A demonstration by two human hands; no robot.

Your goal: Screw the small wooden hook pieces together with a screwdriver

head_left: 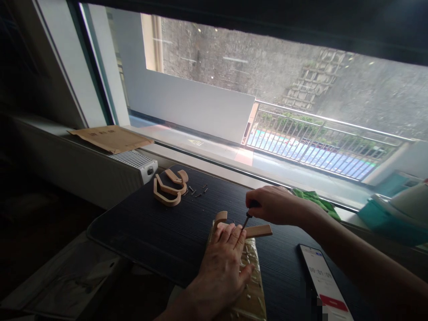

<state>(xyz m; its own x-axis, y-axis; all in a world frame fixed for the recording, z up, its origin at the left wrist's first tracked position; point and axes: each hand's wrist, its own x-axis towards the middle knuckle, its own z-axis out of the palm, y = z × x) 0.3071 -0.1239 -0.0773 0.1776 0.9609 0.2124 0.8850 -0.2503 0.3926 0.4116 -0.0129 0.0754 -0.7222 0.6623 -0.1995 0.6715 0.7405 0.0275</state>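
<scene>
My right hand (267, 204) is closed round the dark handle of a screwdriver (246, 220), whose shaft slants down to the fingertips of my left hand. Flat on a light wooden hook (259, 230) lies my left hand (224, 256), fingers stretched and thumb apart. The hook's curved end shows left of the fingers and its straight end to the right; the middle is covered. Beneath is a box wrapped in shiny brown tape (256, 294). The screwdriver's tip is hidden behind my left fingers.
More wooden hooks (167, 200) lie at the back left of the dark table (133, 227), beside several loose screws (193, 191). A phone (323, 276) showing a timer rests at the right. A green cloth (316, 200) lies by the window, a brown envelope (112, 137) at the left.
</scene>
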